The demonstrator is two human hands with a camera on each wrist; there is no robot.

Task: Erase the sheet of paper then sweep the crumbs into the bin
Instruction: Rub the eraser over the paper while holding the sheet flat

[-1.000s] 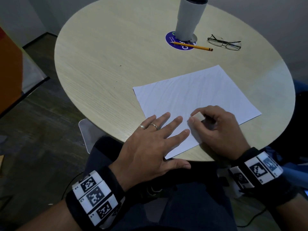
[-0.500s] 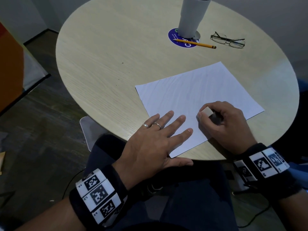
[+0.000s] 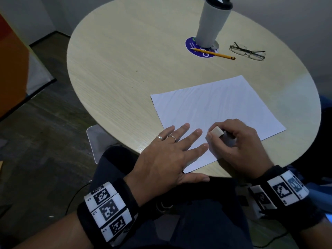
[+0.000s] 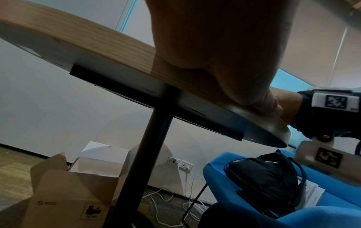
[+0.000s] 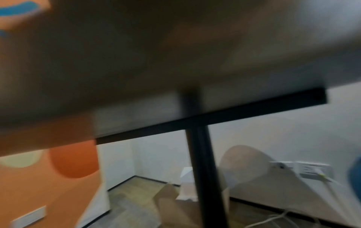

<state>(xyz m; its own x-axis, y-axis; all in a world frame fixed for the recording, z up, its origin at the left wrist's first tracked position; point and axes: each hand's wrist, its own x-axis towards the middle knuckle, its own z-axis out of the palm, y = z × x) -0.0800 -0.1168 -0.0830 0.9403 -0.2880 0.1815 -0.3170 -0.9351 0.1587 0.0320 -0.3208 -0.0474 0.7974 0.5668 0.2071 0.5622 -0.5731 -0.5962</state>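
Pinching the white eraser (image 3: 217, 131) in our right hand (image 3: 237, 146), we press it onto the near part of the sheet of paper (image 3: 215, 112), just beside our flat, spread left hand (image 3: 165, 155), which pins the sheet against sliding.

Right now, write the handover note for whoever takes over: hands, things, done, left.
Left hand: flat, fingers spread, pressing the near left corner of the paper onto the table.
Right hand: pinches the eraser, its tip on the paper's near part.
Paper lies flat at the table's near right edge; pencil, glasses and tumbler sit at the far side, untouched.
Done: erasing is under way; how far cannot be told, since marks are too faint to see.
Left: finish erasing, then sweep crumbs into the bin, which none of the views shows.
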